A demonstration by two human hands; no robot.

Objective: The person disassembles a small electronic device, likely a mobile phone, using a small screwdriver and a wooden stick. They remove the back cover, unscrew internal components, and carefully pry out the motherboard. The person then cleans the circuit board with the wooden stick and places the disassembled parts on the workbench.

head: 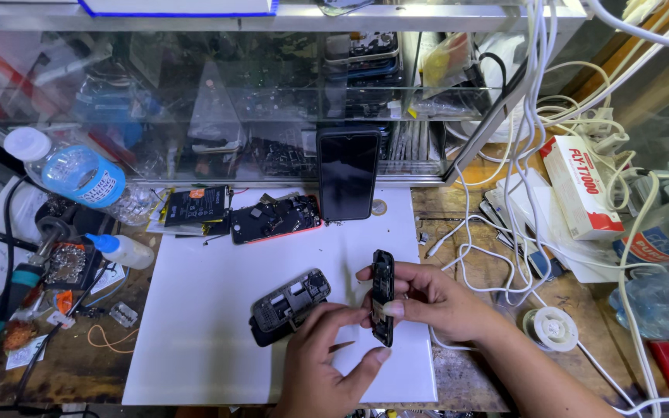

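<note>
While held edge-up above the front right part of the white mat (195, 310), small black phone body (382, 298) pinched between both hands. Wooden bench (497, 371) beneath, crowded; glass display case (272, 101) along its back edge. Smartphone (348, 172) propped upright against the case at the mat's back edge; opened red-rimmed phone (275, 218) and flat battery (195, 206) just beside it to the left. Detached black housing (289, 304) lying near mat centre, close to the left hand (327, 364). Left hand: fingers curled, thumb and forefinger closed on the body's lower end. Right hand (435, 298): fingers wrapped round the upper half, thumb pressed to its edge. White cables (505, 201) tangled over the right side; solder spool (553, 329) near the right wrist; small squeeze bottle (124, 250) off the mat's left edge. Likely risks, judged from this grip: a narrow pinch slipping and dropping the body onto the mat; small loose parts falling out and vanishing into bench clutter; a wrist snagging the nearby cables.
</note>
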